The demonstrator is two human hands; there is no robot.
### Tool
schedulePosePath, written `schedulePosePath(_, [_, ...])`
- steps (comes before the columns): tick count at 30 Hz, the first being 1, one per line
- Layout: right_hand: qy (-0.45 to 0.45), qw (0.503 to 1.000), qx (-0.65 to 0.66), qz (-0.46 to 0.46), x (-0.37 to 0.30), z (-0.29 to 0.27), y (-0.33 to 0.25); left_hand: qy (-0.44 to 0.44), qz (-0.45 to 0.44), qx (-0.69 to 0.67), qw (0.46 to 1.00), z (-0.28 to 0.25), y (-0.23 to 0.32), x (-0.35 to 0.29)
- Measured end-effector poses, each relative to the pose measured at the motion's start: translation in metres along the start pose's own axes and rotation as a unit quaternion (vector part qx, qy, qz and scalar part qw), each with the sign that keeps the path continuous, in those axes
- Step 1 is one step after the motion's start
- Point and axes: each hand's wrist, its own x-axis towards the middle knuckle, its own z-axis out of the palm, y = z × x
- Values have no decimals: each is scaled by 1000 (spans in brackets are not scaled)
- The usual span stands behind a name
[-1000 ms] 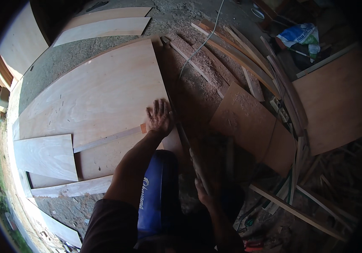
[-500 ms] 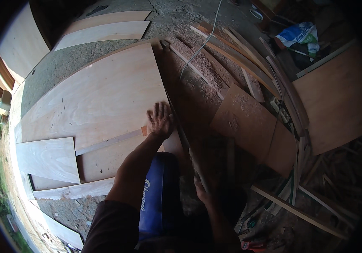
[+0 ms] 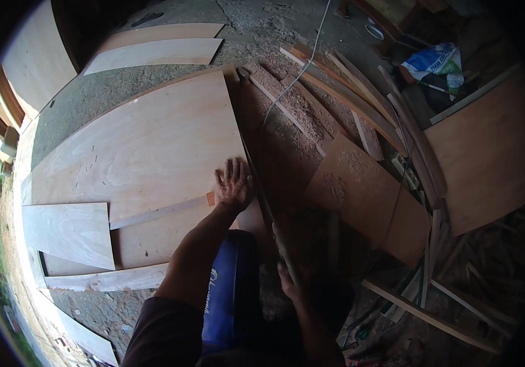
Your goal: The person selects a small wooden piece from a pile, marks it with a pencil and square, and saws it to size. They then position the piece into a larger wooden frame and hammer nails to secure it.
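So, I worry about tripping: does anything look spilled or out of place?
Yes: curly shavings are strewn over the boards right of the plywood panel under the left hand, with a pale cable trailing loosely across them. At lower right, wooden strips lie crossed in a jumble rather than neatly stacked.

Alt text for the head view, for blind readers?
A person's left hand lies flat on a pale plywood panel near its right edge; the right hand is lower, in shadow, its hold unclear. Wood shavings and planks lie to the right.

boards right of panel | shavings on boards | two sheets behind panel
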Motion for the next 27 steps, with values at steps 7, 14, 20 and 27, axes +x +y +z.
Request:
schedulePosePath(7, [-46, 995, 50, 75, -13, -40, -46, 16, 1, 2, 1000, 16, -14, -2])
schedulePosePath(14, [-80, 994, -31, 60, 3, -30, -33, 21, 0, -15, 1000, 11, -7, -1])
schedulePosePath(20, [-88, 984, 89, 126, -8, -35, -27, 35, 2, -9, 999, 14, -15, 3])
schedulePosePath(27, [-100, 982, 99, 122, 8, -28, -18, 37, 4, 3, 999, 15, -12, 2])
